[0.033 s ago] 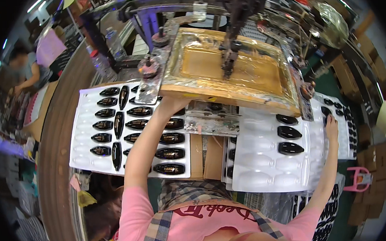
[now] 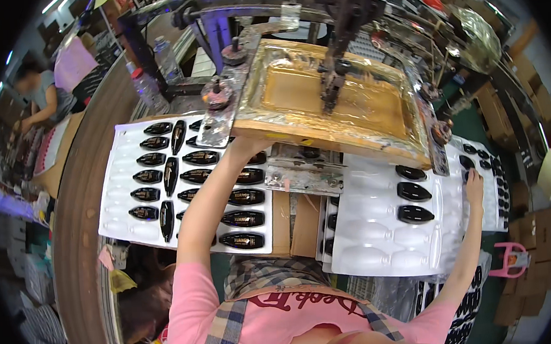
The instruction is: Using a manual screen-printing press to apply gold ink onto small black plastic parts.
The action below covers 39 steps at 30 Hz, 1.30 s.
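Note:
Before me stands a screen-printing frame (image 2: 266,129) with a wooden rim and an amber mesh. My left hand (image 2: 248,147) reaches under its near left edge; the frame hides the fingers. On the far right, my right hand (image 2: 474,183) has its fingers curled at a small black bottle in a white tray (image 2: 383,251). The fingers partly cover that bottle, and another black bottle (image 2: 467,162) lies just beyond them. Closer in, several glossy black bottles (image 2: 413,192) lie in the tray's moulded hollows. The left tray (image 2: 121,202) holds printed black bottles (image 2: 241,219) with gold lettering.
A metal fixture (image 2: 304,173) sits beneath the frame, and a dark press arm (image 2: 337,46) rises above it. Cardboard (image 2: 305,224) lies between the trays. Plastic bottles (image 2: 148,91) stand at the back left. A pink stool (image 2: 509,260) is at right; a co-worker (image 2: 47,98) sits far left.

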Available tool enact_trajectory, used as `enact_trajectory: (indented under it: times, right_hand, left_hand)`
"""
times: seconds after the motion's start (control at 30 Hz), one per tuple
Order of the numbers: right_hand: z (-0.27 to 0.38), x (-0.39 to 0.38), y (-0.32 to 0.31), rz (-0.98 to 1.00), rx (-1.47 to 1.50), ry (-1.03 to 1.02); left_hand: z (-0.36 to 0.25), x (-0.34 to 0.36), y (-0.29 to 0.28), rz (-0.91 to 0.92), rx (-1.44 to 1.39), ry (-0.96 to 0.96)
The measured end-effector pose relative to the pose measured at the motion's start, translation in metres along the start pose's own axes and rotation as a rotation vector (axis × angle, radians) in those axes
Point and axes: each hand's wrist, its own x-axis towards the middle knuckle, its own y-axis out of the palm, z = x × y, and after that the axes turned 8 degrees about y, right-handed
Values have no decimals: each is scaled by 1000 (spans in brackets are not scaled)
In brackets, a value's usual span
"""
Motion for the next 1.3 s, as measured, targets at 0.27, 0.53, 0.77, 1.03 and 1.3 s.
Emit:
enact_trajectory:
  times: [0.27, 0.53, 0.77, 1.03, 1.3]
  right_hand:
    - [227, -48, -115, 188, 833, 46]
    - [425, -69, -140, 272, 789, -522]
    - [476, -74, -127, 511, 711, -394]
    - [442, -82, -114, 402, 614, -346]
    - [342, -88, -132, 293, 812, -83]
  left_hand:
    - [33, 46, 7, 57, -363, -63]
    - [44, 31, -36, -259, -1000, -100]
    - [41, -107, -153, -660, -479, -408]
    - [63, -302, -229, -956, -152, -659]
    - [104, -339, -211, -870, 34, -784]
